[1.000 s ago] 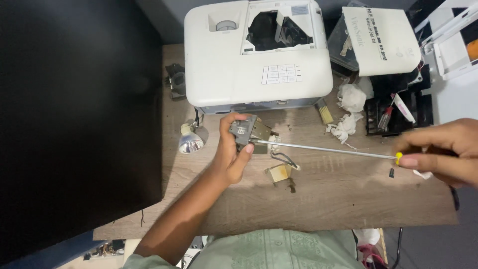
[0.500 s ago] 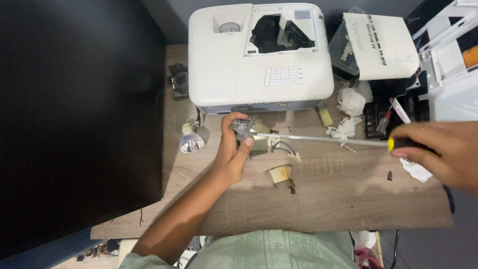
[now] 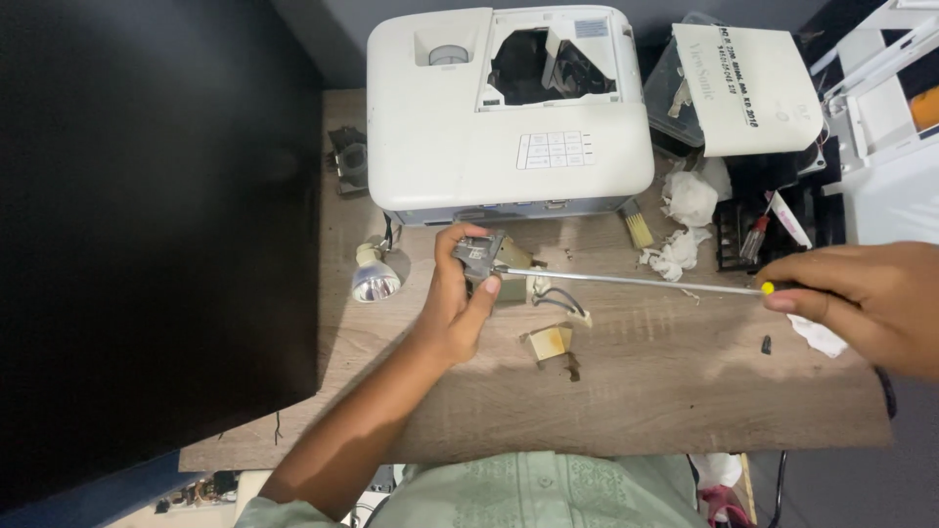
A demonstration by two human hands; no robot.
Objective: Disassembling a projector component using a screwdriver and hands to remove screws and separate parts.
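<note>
Head view: left hand (image 3: 452,311) still clamped on grey bracket (image 3: 479,255) above worktop (image 3: 665,391) before projector (image 3: 509,108); right hand (image 3: 866,303), closed round screwdriver (image 3: 636,282), shifted slightly inward, tip kept at bracket, driving apparently continuing.

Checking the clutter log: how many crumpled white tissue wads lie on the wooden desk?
3: one crumpled white tissue wad right of the white projector, one just below it, one partly under the right hand. Others may be hidden.

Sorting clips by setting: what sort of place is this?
Likely an electronics repair bench: an opened white projector on a wooden table, a loose lamp bulb, and a long screwdriver worked on a small part.
</note>
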